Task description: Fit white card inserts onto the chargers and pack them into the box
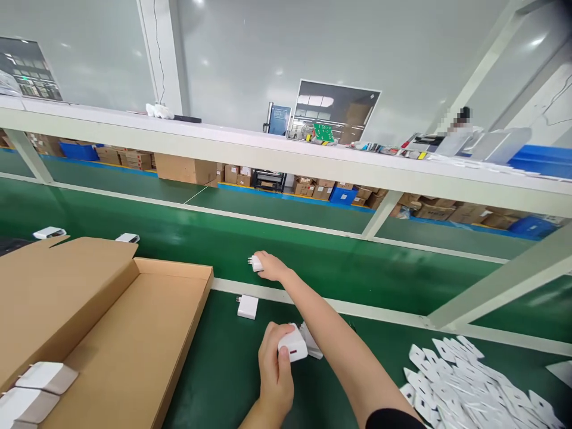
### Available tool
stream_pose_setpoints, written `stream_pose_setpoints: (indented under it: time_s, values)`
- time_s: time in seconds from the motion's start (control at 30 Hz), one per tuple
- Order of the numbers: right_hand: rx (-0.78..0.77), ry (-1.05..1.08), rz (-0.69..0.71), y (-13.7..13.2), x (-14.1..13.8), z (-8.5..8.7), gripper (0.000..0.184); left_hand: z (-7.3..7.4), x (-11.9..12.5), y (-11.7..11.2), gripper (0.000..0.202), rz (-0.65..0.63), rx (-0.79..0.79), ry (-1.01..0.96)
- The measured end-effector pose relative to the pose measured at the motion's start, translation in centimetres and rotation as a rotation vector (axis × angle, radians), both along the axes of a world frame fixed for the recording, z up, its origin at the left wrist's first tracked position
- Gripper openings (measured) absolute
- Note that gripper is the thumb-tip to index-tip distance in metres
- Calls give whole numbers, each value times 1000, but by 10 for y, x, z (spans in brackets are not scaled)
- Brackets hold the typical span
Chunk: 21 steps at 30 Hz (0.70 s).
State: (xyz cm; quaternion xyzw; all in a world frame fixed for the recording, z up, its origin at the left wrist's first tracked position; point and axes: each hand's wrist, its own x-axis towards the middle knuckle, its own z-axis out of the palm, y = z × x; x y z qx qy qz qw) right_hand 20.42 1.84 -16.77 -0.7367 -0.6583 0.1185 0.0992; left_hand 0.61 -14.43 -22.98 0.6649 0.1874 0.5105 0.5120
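Note:
My left hand [273, 364] is closed around a white charger [292, 345], whose end with a dark port faces me. My right arm stretches forward over the green surface, and my right hand [270, 267] pinches another white charger [257, 263] with its prongs pointing left. Between the two hands and to the left, one more charger [247, 307] lies on the green bench top [214, 357]. Just behind the left hand's charger, further white pieces [313, 344] are partly hidden by it and by my forearm.
An open cardboard box [179, 333] stands on the left, with several white chargers [47, 377] at its near side. A heap of flat white pieces [473, 381] lies at the right. Beyond the pale rail [268, 292], two white casings [128, 238] sit behind the box.

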Motion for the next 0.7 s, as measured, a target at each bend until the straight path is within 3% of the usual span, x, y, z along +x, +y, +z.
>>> stream_pose_setpoints:
  time_s: [0.1,0.2,0.4,0.57,0.7]
  values:
    - [-20,-23,-54,-7,13,-1,54,4,1,7,45,26,-56,17]
    - [-31,-7,-105,-34,32,4,45,7,0,11,47,60,-115,23]
    - [1,59,-209,-142,61,16,42,8,1,11,51,44,-133,71]
    - [0,26,-256,-231,45,4,42,8,2,6,51,-37,-97,98]
    - [68,-27,-299,-257,26,-10,73,10,4,7,50,-94,-84,114]
